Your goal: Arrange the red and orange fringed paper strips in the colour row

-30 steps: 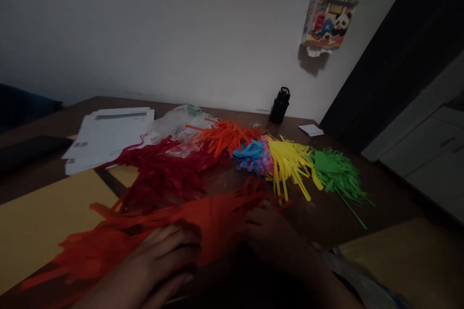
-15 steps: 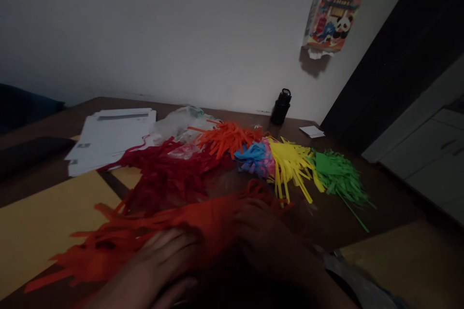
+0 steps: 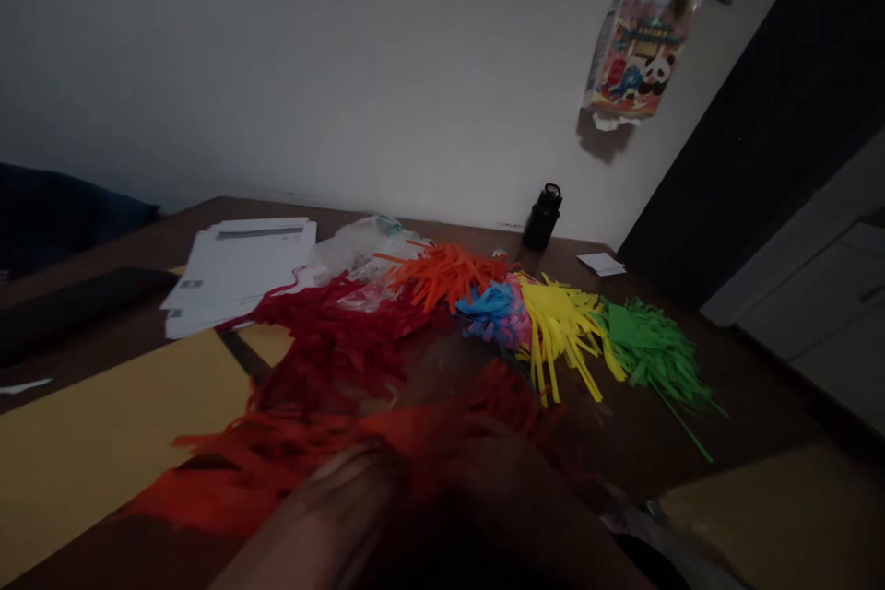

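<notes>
Orange-red fringed paper, cut into many strips, lies in front of me at the table's near edge. My left hand is closed on its near middle edge, fingers curled and a little blurred. Close by on the right, my right hand also grips the paper; its fingers are dark and partly hidden. Strips spread out to both sides of my hands. Just beyond lies a heap of dark red paper strips. A smaller orange bundle of strips sits behind it.
Blue strips, a yellow fringed bundle and a green one run to the right. White sheets, a clear plastic bag and a black bottle stand further back. Yellow card covers the left.
My hands have drawn closer together, and the left fingers have gone from lying flatter to curled on the orange paper. The paper's middle has bunched up. The view has shifted slightly.
</notes>
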Motion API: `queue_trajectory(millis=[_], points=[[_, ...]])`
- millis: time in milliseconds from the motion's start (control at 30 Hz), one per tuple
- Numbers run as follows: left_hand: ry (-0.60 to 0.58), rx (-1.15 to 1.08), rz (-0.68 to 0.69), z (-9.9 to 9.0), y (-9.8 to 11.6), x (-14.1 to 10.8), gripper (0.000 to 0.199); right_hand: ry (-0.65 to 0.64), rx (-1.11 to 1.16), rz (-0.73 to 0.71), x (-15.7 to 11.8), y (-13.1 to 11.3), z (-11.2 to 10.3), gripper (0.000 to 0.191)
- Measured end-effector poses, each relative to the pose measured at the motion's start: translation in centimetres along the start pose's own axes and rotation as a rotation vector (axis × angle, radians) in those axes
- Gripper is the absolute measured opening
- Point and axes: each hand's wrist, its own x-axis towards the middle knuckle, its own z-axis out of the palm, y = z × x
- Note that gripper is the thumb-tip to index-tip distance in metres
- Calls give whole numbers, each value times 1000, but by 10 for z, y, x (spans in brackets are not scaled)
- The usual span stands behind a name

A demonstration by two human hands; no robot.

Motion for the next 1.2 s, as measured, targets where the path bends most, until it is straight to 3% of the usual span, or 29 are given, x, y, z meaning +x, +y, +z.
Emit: queue_trajectory(millis=[100,167,300,433,633,700,867,1067,1200], points=[[-90,17,-70,1,-7,-3,30,83,12,111,0,1,7,16],[-177,18,-240,0,-13,-2,35,119,11,258,4,-1,9,17],[-384,12,-527,-4,-22,6,38,-5,-45,548,23,-4,5,15],[-492,77,-565,-6,-25,17,40,-69,-102,609,42,1,4,14],[-513,128,-553,-4,-25,25,38,-28,-187,642,52,4,10,13],[-505,135,-544,-4,-24,26,39,14,-200,568,50,1,10,11],[-486,159,-525,-4,-24,24,39,112,-143,65,34,-5,15,7],[-445,195,-519,5,-26,23,39,182,-262,-31,28,1,29,9],[-340,195,-495,3,-30,9,34,220,-271,-50,29,3,35,9]])
